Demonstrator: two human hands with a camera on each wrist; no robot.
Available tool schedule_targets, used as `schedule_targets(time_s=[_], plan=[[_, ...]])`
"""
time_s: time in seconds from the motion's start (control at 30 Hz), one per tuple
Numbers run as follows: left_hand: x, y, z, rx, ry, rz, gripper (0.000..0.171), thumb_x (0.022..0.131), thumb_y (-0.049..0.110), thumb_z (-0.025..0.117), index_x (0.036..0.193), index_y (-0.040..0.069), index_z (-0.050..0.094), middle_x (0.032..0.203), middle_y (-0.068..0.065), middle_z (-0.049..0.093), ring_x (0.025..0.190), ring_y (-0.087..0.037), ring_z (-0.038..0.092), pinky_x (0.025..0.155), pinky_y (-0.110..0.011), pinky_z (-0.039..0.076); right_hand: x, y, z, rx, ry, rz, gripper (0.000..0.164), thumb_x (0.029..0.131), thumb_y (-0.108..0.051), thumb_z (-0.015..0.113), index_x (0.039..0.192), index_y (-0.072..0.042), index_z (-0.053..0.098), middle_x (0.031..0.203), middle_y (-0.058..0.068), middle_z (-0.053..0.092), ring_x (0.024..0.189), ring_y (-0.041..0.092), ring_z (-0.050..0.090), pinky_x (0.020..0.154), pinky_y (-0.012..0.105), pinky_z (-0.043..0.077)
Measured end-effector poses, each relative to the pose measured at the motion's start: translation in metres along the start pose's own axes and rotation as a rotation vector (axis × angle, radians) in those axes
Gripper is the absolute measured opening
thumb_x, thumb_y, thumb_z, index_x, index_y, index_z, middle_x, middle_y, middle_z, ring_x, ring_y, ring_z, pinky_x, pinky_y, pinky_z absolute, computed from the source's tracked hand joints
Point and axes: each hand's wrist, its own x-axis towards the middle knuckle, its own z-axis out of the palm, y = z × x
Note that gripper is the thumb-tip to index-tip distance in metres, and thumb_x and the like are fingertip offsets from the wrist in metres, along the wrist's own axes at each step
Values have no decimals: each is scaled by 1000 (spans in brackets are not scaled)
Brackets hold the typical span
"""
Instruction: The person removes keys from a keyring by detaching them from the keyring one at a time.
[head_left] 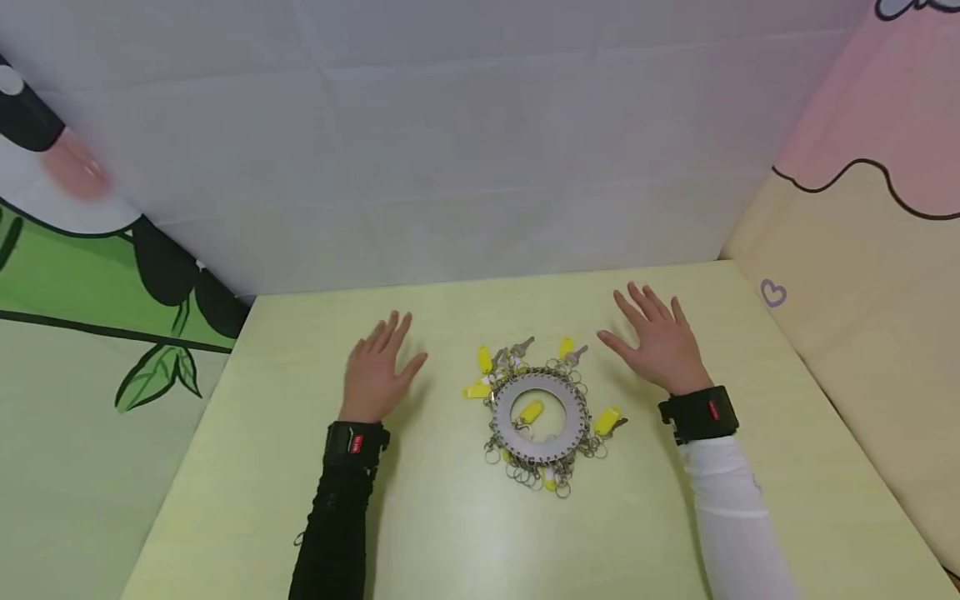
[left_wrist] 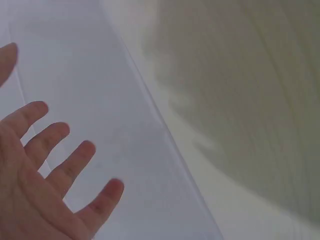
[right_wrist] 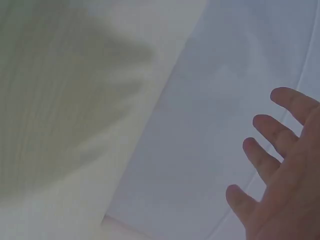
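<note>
A grey ring (head_left: 576,417) lies on the pale table between the two hands, its rim hung with many small metal loops. Yellow key tags (head_left: 608,420) and several keys (head_left: 576,356) spread around it, and one yellow tag (head_left: 532,412) shows inside the ring's opening. To the left of the ring, my left hand (head_left: 375,375) is held with its fingers straight and thumb out, touching nothing. On the other side, farther back, my right hand (head_left: 663,345) has its fingers spread and holds nothing. Both wrist views show only the hands' fingers, the table and the wall cloth.
The light wooden table (head_left: 442,533) ends at a pale cloth wall (head_left: 480,167) behind. A printed green and white panel (head_left: 82,375) stands at the left, a pink and cream one (head_left: 862,275) at the right. Both wrists wear black bands.
</note>
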Motion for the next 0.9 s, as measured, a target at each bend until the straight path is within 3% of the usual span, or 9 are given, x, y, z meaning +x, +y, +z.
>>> schedule_targets(time_s=[0.1,0.2,0.3,0.37,0.5,0.73,0.9], plan=[[3,43,13,-90,-100,145,55,95,40,60,143,15,50,141,-12,56,128,-30,48,106,-54,43,-5,-9,11,-26,-28,-87,78,93,-62,50,153,-15,35,159,15,31,146,32,18,120,60,14],[-2,95,21,-184,-250,325,39,92,38,66,122,14,65,118,-5,67,107,-19,58,94,-41,53,-14,-18,17,-5,-68,-170,72,90,-55,61,147,-13,45,151,17,44,139,36,33,114,60,30],[-12,136,28,-224,-373,500,35,88,44,70,110,17,68,100,2,67,87,-10,55,77,-27,51,-21,-25,18,65,-148,-221,65,86,-47,71,140,-14,55,139,16,55,127,35,48,102,58,44],[-18,152,32,-190,-407,577,40,83,52,72,106,20,66,90,5,62,77,-7,49,67,-22,43,-24,-30,17,103,-195,-238,60,83,-43,75,134,-14,60,131,13,61,119,31,53,96,54,50],[-25,160,42,-76,-393,617,44,76,59,75,95,22,60,74,9,50,69,-5,41,60,-20,31,-27,-34,12,161,-272,-238,46,78,-37,81,115,-14,69,111,6,66,102,23,58,85,44,53],[-23,153,38,-40,-423,575,33,78,46,78,83,19,60,69,10,47,69,-8,43,61,-22,34,-32,-34,11,267,-452,-221,37,64,-26,91,91,-17,67,85,0,65,78,15,55,70,33,49],[-23,148,34,-8,-418,531,32,79,45,78,85,19,61,70,10,49,71,-9,43,62,-23,36,-31,-35,19,282,-501,-206,21,69,-18,88,77,-18,68,68,-2,58,64,11,49,59,28,43]])
